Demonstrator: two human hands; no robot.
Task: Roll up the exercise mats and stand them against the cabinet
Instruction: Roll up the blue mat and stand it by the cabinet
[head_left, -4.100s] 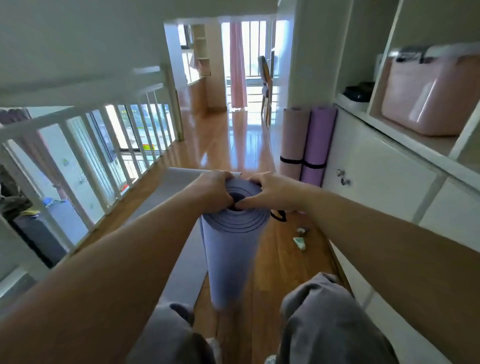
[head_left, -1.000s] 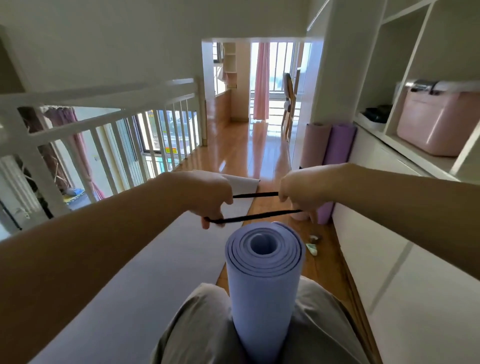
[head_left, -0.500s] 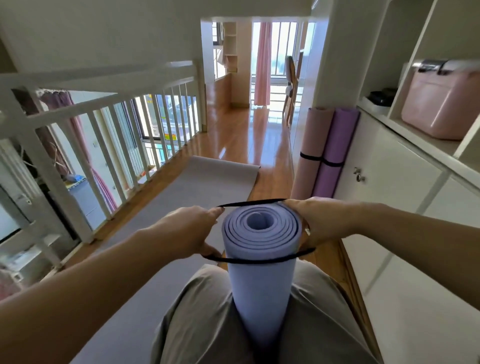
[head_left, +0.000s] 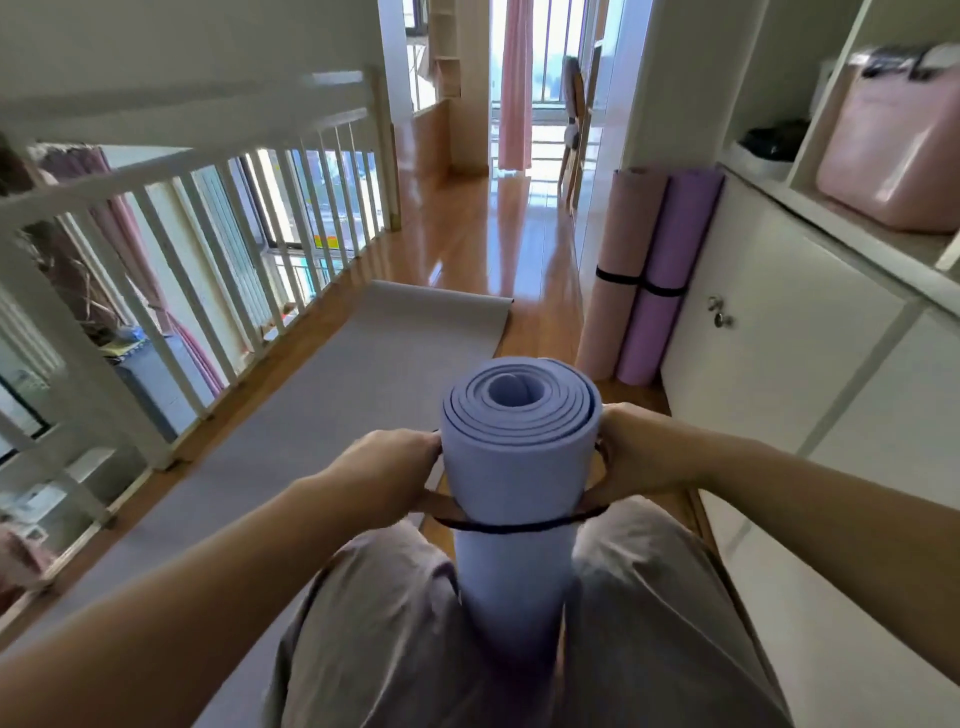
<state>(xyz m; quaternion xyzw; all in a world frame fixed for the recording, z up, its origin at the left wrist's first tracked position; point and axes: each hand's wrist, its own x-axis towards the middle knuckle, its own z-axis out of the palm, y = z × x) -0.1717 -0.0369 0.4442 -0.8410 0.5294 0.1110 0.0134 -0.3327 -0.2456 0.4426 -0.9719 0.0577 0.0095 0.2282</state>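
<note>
**Strap going down the blue roll**

The blue mat (head_left: 511, 467) stands upright, pinned between the knees so both hands stay free. The left hand (head_left: 387, 475) and right hand (head_left: 631, 454), fingers curled shut, pinch the black strap (head_left: 511, 528) on either side of it. Beyond the roll a grey mat (head_left: 332, 395) lies flat on the floor; farther on, pink mat (head_left: 615, 260) and purple mat (head_left: 662, 275) lean strapped against the cabinet (head_left: 779, 322).

Surfaces and finishes
Rolled blue mat (head_left: 511, 467): matt foam. Floor (head_left: 483, 244): glossy wood. Cabinet (head_left: 779, 332): smooth white, metal knobs (head_left: 719, 312).
</note>
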